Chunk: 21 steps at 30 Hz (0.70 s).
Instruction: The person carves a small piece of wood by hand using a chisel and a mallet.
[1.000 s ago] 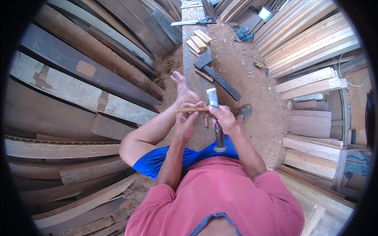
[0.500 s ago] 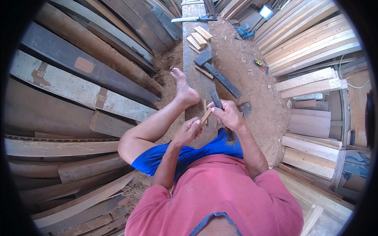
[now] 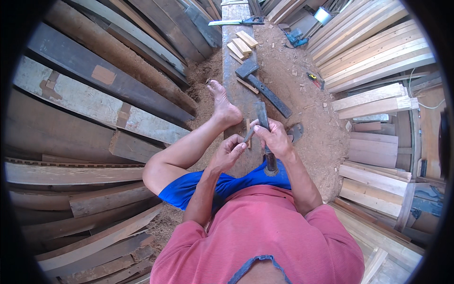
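My left hand pinches one end of a small wooden piece, held over the bench with its darker side showing. The fingers of my right hand are closed round a chisel, and its thumb and fingertips also meet the piece's other end. The chisel's broad grey blade points away from me, and its dark handle comes back toward my lap. Under my hands a thin wooden strip lies on the bench. Farther along rests a heavy block-headed mallet, its handle angled toward the right.
Several short light wood pieces and a handsaw lie at the bench's far end. My bare left foot is against its left side. Stacked boards line the left; timber and a blue power tool are at right.
The small wooden piece has turned between my fingers, from its light face to a darker one. The chisel's blade has shifted slightly up and right, more upright in view.
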Available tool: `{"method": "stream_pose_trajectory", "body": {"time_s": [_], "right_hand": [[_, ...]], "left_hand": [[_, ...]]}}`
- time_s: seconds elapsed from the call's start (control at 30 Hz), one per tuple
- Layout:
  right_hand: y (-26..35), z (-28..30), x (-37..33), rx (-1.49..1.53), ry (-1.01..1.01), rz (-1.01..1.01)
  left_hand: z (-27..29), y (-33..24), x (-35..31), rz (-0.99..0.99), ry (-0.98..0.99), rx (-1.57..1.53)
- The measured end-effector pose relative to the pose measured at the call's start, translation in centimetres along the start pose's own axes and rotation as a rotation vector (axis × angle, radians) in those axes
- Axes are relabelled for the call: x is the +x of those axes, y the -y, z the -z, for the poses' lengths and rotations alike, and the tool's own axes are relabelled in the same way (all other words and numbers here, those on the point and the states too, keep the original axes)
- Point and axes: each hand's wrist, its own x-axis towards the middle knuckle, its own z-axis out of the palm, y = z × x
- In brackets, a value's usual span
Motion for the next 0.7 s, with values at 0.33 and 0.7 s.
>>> {"method": "stream_pose_trajectory", "body": {"time_s": [0.33, 0.7], "right_hand": [[-0.4, 0.7, -0.7, 0.171, -0.161, -0.04], [-1.0, -1.1, -1.5, 0.159, -0.139, -0.056]], "left_hand": [[1.5, -1.1, -0.2, -0.201, -0.207, -0.292], [-1.2, -0.4, 2.3, -0.351, -0.28, -0.617]]}}
